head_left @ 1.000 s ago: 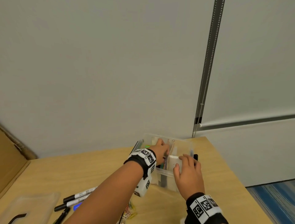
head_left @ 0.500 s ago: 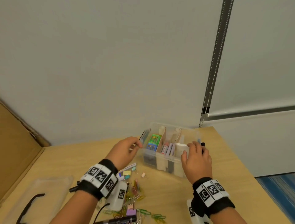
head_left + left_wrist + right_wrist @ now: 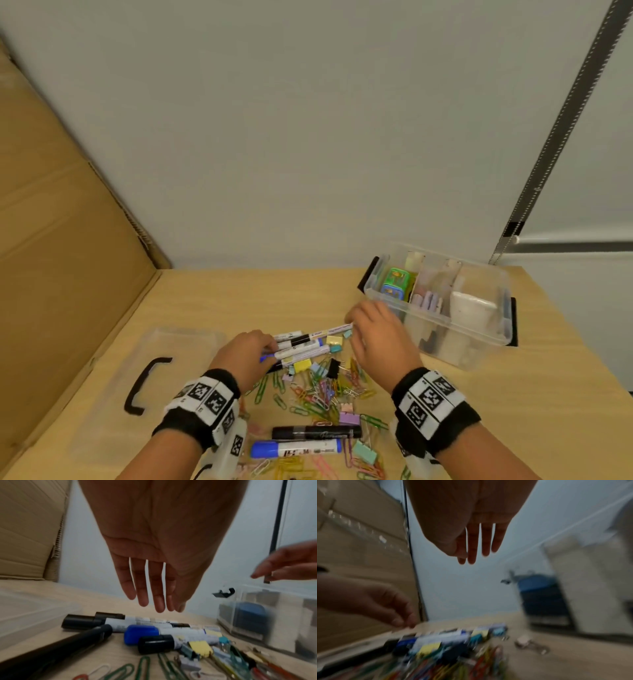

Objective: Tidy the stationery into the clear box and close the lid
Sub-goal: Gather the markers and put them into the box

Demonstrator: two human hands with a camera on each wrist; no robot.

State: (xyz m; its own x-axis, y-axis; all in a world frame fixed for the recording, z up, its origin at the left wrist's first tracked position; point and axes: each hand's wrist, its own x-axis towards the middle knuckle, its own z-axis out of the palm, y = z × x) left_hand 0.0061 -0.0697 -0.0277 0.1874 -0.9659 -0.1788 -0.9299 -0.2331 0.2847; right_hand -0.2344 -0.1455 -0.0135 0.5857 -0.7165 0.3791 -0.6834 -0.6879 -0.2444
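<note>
While lid lies off | clear box part-filled, dividers inside | both hands' grip loose, holding nothing

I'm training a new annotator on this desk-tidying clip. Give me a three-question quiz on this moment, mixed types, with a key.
1. True or false: the lid is on the clear box.
2. Multiple choice: the left hand is A) gripping a marker, B) open above the markers, C) inside the box.
3. Fill in: the right hand hovers with straight fingers and holds ____.

Key
1. False: it lies flat on the table, left of the paper clips.
2. B
3. nothing
</note>
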